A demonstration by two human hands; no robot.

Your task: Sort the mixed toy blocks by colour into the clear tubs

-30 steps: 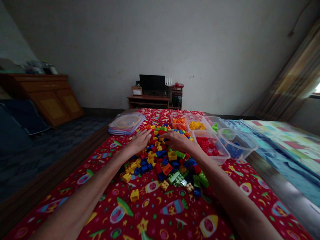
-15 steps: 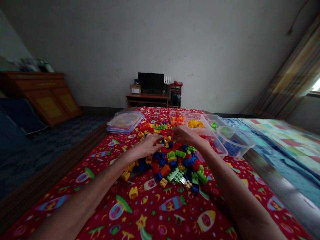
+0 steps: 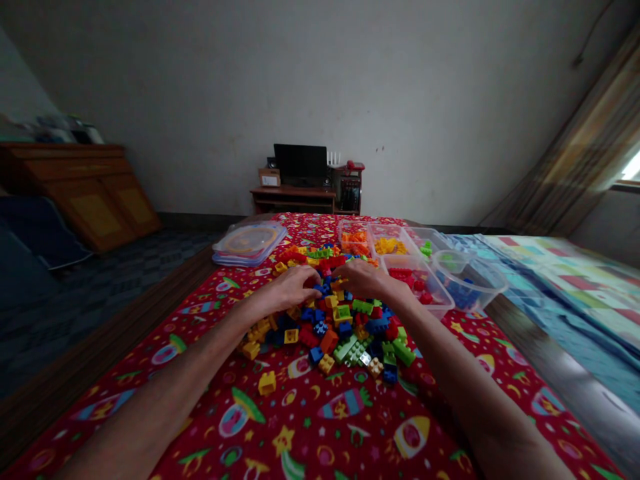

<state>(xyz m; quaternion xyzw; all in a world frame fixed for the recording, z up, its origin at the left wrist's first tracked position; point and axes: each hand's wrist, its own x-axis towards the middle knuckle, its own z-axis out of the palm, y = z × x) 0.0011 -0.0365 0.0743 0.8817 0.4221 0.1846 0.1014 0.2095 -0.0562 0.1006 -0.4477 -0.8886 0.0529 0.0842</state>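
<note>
A mixed heap of toy building bricks (image 3: 344,313) in blue, yellow, red, green and orange lies on the red patterned cloth (image 3: 310,440). My left hand (image 3: 293,288) reaches into the heap's far part, thumb and fingers apart beside blue bricks (image 3: 324,288). Facing it from the right, my right hand (image 3: 367,279) has its fingers bent down over the bricks, close to a yellow brick (image 3: 340,288). Neither hand shows a brick clearly held; the right fingertips are partly hidden. One yellow brick (image 3: 267,383) lies apart, nearer to me.
Right of the heap stand clear containers: one with orange bricks (image 3: 355,241), one with yellow bricks (image 3: 390,246), one with red bricks (image 3: 423,293), and a round tub (image 3: 493,290) with blue bricks. Stacked plastic lids (image 3: 250,243) lie at left. A bed (image 3: 560,293) adjoins the table.
My left hand has drawn slightly up and left, and my right hand slightly right. Blue bricks now show between them, and some bricks near the left hand have shifted.
</note>
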